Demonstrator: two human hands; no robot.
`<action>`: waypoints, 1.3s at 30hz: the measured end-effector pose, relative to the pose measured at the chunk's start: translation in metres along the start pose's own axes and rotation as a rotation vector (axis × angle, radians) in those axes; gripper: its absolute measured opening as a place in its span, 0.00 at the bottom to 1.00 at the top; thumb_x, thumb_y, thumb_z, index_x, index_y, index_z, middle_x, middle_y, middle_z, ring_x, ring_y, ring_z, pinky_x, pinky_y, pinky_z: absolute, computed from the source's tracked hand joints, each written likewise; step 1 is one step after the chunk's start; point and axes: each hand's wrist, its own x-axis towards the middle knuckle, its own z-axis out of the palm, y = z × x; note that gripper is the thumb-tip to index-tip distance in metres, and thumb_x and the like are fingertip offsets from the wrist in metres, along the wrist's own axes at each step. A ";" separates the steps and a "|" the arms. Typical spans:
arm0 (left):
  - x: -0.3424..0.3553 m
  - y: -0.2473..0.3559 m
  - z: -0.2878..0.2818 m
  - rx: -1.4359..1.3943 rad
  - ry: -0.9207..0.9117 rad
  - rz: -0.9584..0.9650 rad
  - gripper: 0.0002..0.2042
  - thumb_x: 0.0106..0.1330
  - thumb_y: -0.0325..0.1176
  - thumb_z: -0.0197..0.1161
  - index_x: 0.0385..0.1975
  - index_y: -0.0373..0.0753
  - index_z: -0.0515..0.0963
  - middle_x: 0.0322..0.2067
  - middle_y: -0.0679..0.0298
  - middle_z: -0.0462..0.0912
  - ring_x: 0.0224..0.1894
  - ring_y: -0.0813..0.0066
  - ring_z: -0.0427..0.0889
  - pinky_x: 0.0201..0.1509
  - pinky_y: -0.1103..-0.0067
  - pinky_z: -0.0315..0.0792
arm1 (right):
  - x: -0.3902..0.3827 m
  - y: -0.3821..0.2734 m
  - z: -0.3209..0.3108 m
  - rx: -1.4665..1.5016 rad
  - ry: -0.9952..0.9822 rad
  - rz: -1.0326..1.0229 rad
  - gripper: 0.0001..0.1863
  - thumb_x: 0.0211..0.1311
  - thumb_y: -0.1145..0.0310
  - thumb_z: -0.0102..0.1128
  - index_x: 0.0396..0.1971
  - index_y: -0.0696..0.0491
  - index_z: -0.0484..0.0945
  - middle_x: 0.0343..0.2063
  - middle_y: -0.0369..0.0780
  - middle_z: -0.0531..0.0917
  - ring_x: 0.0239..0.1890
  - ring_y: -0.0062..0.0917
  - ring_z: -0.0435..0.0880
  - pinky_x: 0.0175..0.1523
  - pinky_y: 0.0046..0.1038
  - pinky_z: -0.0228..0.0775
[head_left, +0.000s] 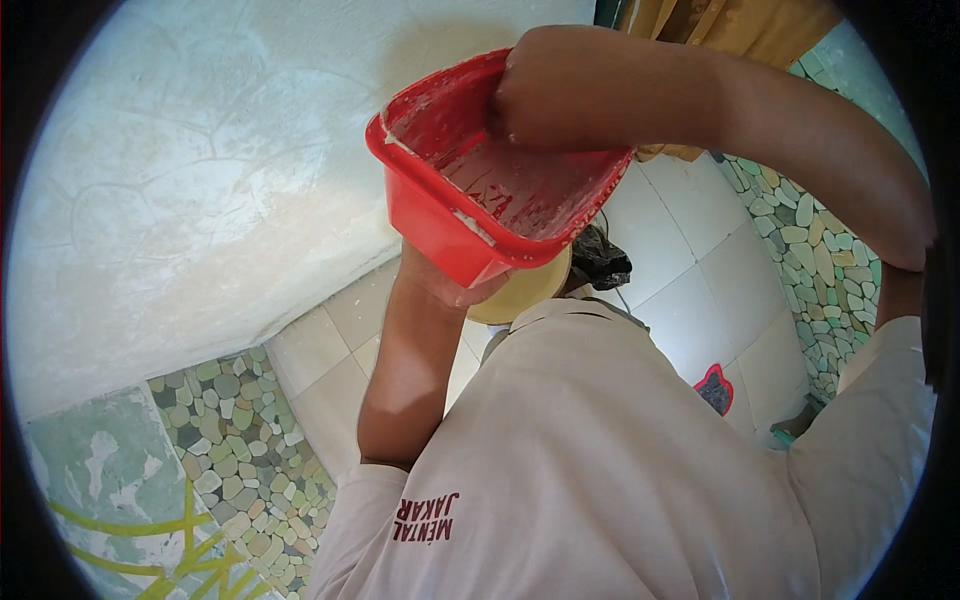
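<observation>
A red plastic tub (432, 216) with a wide rim is tilted in front of my chest. Whitish residue streaks its inner walls and bottom. My left hand (462, 286) holds it from underneath, the palm and most fingers hidden behind the tub. From the right, my right forearm reaches across the tub's far rim, and my right hand (512, 105) bends down into it. The fingers of that hand are out of sight, so whether they grip anything does not show.
A rough whitish plastered wall (200, 180) rises at the left. Below the tub stand a cream-yellow bucket (520, 292) and a black plastic bag (603, 262). Pale floor tiles (690, 230) are bordered by pebble strips (240, 440). A red-edged dark item (715, 390) lies right; a brown curtain (760, 30) hangs beyond.
</observation>
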 end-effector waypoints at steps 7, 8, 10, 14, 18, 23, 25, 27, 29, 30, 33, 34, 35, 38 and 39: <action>-0.004 0.001 -0.015 0.119 -0.083 0.049 0.32 0.68 0.52 0.52 0.61 0.31 0.62 0.55 0.38 0.71 0.49 0.39 0.78 0.43 0.64 0.83 | -0.005 0.001 -0.006 0.123 -0.030 0.015 0.03 0.48 0.77 0.62 0.22 0.53 0.82 0.24 0.39 0.84 0.30 0.31 0.86 0.35 0.28 0.78; -0.005 0.001 -0.013 0.107 -0.078 0.042 0.31 0.68 0.52 0.52 0.61 0.31 0.62 0.55 0.38 0.71 0.48 0.39 0.78 0.43 0.64 0.83 | -0.006 0.001 -0.006 0.108 -0.014 0.011 0.02 0.48 0.77 0.62 0.21 0.53 0.82 0.24 0.39 0.84 0.31 0.31 0.86 0.36 0.28 0.78; -0.005 0.002 -0.010 0.086 -0.066 0.030 0.31 0.68 0.51 0.53 0.61 0.31 0.63 0.55 0.39 0.71 0.48 0.40 0.78 0.42 0.65 0.83 | -0.006 0.001 -0.003 0.094 0.006 0.004 0.02 0.48 0.77 0.62 0.21 0.54 0.82 0.24 0.39 0.84 0.31 0.30 0.86 0.37 0.27 0.78; -0.005 0.003 -0.003 0.047 -0.042 -0.004 0.30 0.68 0.50 0.53 0.60 0.31 0.63 0.54 0.40 0.72 0.47 0.41 0.79 0.41 0.66 0.84 | -0.001 -0.002 0.013 -0.023 0.184 0.031 0.03 0.49 0.78 0.62 0.20 0.53 0.81 0.23 0.40 0.83 0.31 0.31 0.85 0.37 0.28 0.78; -0.002 0.003 0.000 0.004 -0.015 -0.044 0.30 0.68 0.49 0.54 0.60 0.30 0.63 0.53 0.40 0.73 0.46 0.42 0.79 0.40 0.67 0.84 | -0.002 0.002 0.002 0.077 0.025 0.058 0.04 0.49 0.79 0.61 0.20 0.53 0.82 0.22 0.41 0.83 0.31 0.32 0.86 0.36 0.29 0.78; 0.005 0.005 -0.033 0.160 -0.096 0.032 0.29 0.69 0.47 0.52 0.61 0.29 0.61 0.53 0.39 0.72 0.47 0.41 0.79 0.42 0.65 0.84 | -0.012 0.010 -0.001 0.346 0.002 0.131 0.05 0.51 0.78 0.59 0.20 0.53 0.82 0.22 0.42 0.83 0.30 0.32 0.85 0.35 0.30 0.78; 0.006 0.002 -0.028 0.136 -0.126 0.009 0.30 0.69 0.48 0.52 0.62 0.29 0.61 0.53 0.38 0.72 0.48 0.41 0.79 0.43 0.65 0.84 | -0.015 0.017 -0.016 0.502 0.012 0.144 0.06 0.52 0.77 0.58 0.20 0.52 0.83 0.23 0.42 0.83 0.30 0.32 0.85 0.35 0.30 0.78; 0.004 0.001 -0.024 0.115 -0.155 -0.003 0.30 0.69 0.48 0.52 0.62 0.29 0.60 0.53 0.37 0.72 0.49 0.41 0.79 0.44 0.64 0.84 | -0.014 0.026 -0.065 0.836 -0.516 0.300 0.07 0.58 0.75 0.55 0.26 0.61 0.80 0.23 0.50 0.82 0.26 0.42 0.82 0.31 0.36 0.73; 0.007 0.007 -0.037 0.081 -0.121 0.001 0.31 0.69 0.48 0.53 0.62 0.30 0.60 0.53 0.37 0.72 0.49 0.40 0.79 0.44 0.64 0.84 | -0.019 0.028 -0.047 0.703 -0.304 0.129 0.06 0.57 0.75 0.55 0.25 0.61 0.80 0.23 0.50 0.82 0.26 0.41 0.83 0.31 0.35 0.74; 0.009 0.009 -0.040 0.047 -0.090 -0.005 0.31 0.68 0.49 0.53 0.62 0.30 0.60 0.54 0.37 0.71 0.48 0.40 0.79 0.45 0.65 0.84 | -0.020 0.027 -0.040 0.568 -0.096 -0.029 0.06 0.56 0.76 0.56 0.25 0.61 0.80 0.23 0.49 0.82 0.26 0.40 0.83 0.30 0.35 0.74; 0.010 0.005 -0.045 0.151 -0.133 0.100 0.32 0.68 0.49 0.54 0.62 0.30 0.60 0.54 0.36 0.70 0.47 0.40 0.79 0.45 0.65 0.84 | -0.018 0.025 -0.026 0.300 -0.019 -0.082 0.06 0.58 0.75 0.55 0.28 0.60 0.81 0.24 0.48 0.84 0.27 0.35 0.84 0.30 0.33 0.74; 0.010 0.004 -0.038 0.152 -0.133 0.095 0.32 0.68 0.49 0.54 0.62 0.30 0.60 0.54 0.36 0.70 0.47 0.40 0.79 0.45 0.65 0.84 | -0.017 0.019 -0.014 0.302 -0.020 -0.077 0.06 0.58 0.75 0.55 0.28 0.60 0.81 0.24 0.48 0.84 0.27 0.35 0.84 0.30 0.33 0.74; 0.009 0.002 -0.029 0.067 -0.148 0.010 0.32 0.68 0.49 0.55 0.62 0.30 0.60 0.54 0.37 0.71 0.47 0.40 0.79 0.45 0.65 0.84 | -0.015 0.009 0.001 0.170 0.061 0.026 0.05 0.56 0.76 0.57 0.24 0.56 0.81 0.23 0.44 0.84 0.28 0.33 0.85 0.32 0.32 0.76; 0.005 0.004 -0.039 0.082 -0.152 -0.003 0.30 0.69 0.48 0.54 0.62 0.31 0.60 0.54 0.37 0.71 0.49 0.40 0.79 0.45 0.64 0.84 | -0.007 -0.003 0.015 0.027 0.152 0.095 0.06 0.52 0.76 0.59 0.19 0.52 0.81 0.22 0.41 0.83 0.29 0.31 0.85 0.34 0.30 0.77; 0.006 0.003 -0.037 0.176 -0.144 0.054 0.30 0.69 0.48 0.54 0.63 0.32 0.60 0.55 0.38 0.70 0.50 0.40 0.78 0.46 0.64 0.84 | -0.006 -0.005 0.015 0.019 0.154 0.070 0.05 0.51 0.76 0.60 0.18 0.52 0.81 0.22 0.40 0.83 0.29 0.31 0.85 0.33 0.29 0.77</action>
